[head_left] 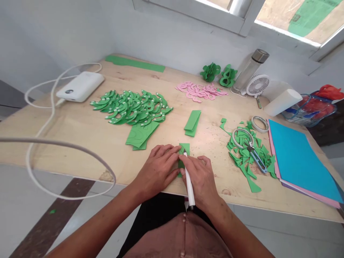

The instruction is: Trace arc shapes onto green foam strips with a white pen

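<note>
At the table's front edge a small green paper piece (pixel 184 146) lies under both hands, partly hidden by them. My left hand (pixel 159 167) rests flat with its fingers stretched over the paper's left side. A white pen (pixel 189 188) with a dark tip is gripped in my right hand (pixel 201 179), its tip touching or just over the paper. Beyond the hands lies a folded green paper strip (pixel 192 122). To the left, green paper sheets with drawn curves (pixel 141 135) lie beside a heap of cut green curved pieces (pixel 134 106) bearing small white marks.
Scissors (pixel 256 157) and a tape roll (pixel 242 138) lie on green scraps (pixel 245 163) at right, beside blue paper (pixel 303 157). Pink cutouts (pixel 200 91), green paper ornaments (pixel 210 72), a bottle (pixel 249 71) and a fan (pixel 257 85) are behind. A white cable (pixel 53 96) loops at left.
</note>
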A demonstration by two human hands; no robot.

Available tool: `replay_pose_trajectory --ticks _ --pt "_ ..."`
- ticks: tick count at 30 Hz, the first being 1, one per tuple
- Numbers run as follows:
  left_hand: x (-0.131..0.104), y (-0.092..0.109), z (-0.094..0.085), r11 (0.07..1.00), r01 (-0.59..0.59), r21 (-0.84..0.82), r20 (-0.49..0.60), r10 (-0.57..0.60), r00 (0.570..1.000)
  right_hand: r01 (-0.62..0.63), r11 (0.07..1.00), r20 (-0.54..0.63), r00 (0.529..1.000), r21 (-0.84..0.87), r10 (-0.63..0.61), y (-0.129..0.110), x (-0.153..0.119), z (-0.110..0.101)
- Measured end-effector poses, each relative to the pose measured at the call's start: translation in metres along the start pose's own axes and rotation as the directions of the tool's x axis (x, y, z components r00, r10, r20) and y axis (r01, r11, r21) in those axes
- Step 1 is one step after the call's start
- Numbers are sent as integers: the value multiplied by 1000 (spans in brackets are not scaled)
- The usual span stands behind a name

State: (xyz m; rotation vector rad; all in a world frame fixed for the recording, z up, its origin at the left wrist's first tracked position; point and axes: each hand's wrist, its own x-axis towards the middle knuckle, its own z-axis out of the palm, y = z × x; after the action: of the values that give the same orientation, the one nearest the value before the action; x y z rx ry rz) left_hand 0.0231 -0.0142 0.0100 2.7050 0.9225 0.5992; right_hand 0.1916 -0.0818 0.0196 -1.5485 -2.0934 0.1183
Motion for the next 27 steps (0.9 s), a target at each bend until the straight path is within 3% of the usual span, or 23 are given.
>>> replay_pose_trajectory --ticks 18,27 --pt "4 -10 -10 997 -34 -67 56 38 998 18 999 -60 998 -29 -20 0 1 3" --pt "-3 -20 -12 992 -64 -104 34 68 997 20 999 -68 997 -31 -22 1 1 4"
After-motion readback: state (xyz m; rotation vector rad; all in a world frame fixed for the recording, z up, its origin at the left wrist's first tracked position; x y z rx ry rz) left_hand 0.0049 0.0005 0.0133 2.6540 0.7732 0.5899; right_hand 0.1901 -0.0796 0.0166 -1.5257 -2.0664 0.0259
